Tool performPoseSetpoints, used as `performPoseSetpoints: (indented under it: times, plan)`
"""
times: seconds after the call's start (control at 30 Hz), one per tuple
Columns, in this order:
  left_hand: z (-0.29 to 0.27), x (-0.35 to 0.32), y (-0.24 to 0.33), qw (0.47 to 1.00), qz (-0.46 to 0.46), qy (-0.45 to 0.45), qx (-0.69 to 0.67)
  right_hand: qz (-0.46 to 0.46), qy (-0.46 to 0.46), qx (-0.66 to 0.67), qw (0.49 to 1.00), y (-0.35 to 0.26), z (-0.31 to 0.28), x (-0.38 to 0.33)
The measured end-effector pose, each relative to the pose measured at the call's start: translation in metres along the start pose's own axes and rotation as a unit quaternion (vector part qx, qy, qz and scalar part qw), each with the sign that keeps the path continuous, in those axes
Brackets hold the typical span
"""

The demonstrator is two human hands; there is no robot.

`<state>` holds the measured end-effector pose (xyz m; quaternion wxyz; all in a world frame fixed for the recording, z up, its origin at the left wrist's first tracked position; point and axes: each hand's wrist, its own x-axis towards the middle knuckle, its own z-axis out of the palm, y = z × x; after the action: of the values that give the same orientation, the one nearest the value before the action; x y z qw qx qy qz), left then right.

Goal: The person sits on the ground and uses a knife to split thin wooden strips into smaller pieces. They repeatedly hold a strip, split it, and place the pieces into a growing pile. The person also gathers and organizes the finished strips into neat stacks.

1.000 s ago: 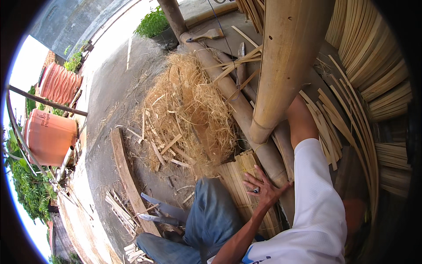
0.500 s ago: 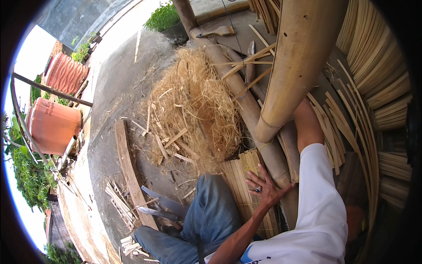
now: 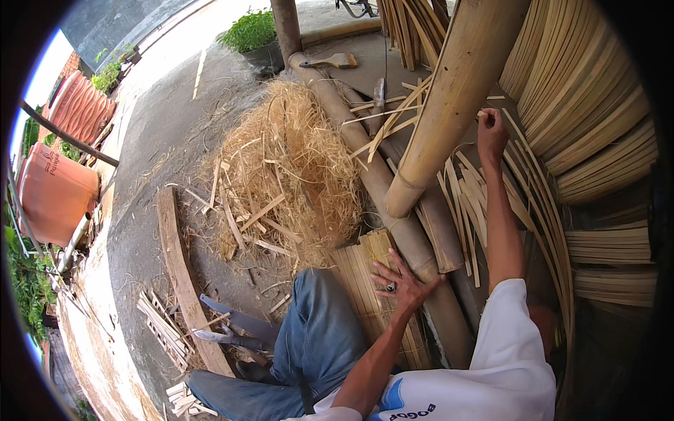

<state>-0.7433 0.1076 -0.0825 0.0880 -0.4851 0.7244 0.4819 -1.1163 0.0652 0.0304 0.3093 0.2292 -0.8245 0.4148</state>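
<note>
My right hand [image 3: 491,132] reaches forward beside a thick bamboo pole [image 3: 458,98] that leans over the work spot, and its fingers are closed on a thin bamboo strip [image 3: 521,140] among several loose strips. My left hand [image 3: 402,281] rests open, fingers spread, on a bundle of flat bamboo slats [image 3: 368,277] lying against my knee in blue jeans [image 3: 319,337]. A long bamboo pole [image 3: 372,175] lies on the ground just past that hand.
A heap of straw-like bamboo shavings [image 3: 284,168] covers the ground ahead. Curved bamboo strips [image 3: 590,126] are stacked on the right. A curved plank [image 3: 181,274], a large blade [image 3: 235,321] and offcuts lie at the left. Orange clay pots [image 3: 56,189] stand far left.
My right arm has stretched forward past the leaning pole and its hand has come into view, closed on a strip. The left hand stays on the slats. The view has tilted up slightly.
</note>
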Motion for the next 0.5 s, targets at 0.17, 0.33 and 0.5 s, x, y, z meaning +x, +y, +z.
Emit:
performPoseSetpoints:
  times: [0.17,0.33,0.5]
  plan:
    - [-0.003,0.001,0.0,1.0,-0.016,0.003,-0.001,-0.009,0.002,-0.006,1.0,-0.047,-0.117,0.027]
    - [-0.061,0.005,-0.047,0.975,0.169,-0.133,-0.052,0.027,0.027,-0.046,0.998,-0.105,-0.247,0.03]
    - [-0.199,-0.03,-0.178,0.944,0.153,-0.055,-0.287,0.027,0.045,0.112,0.992,-0.21,-0.291,-0.008]
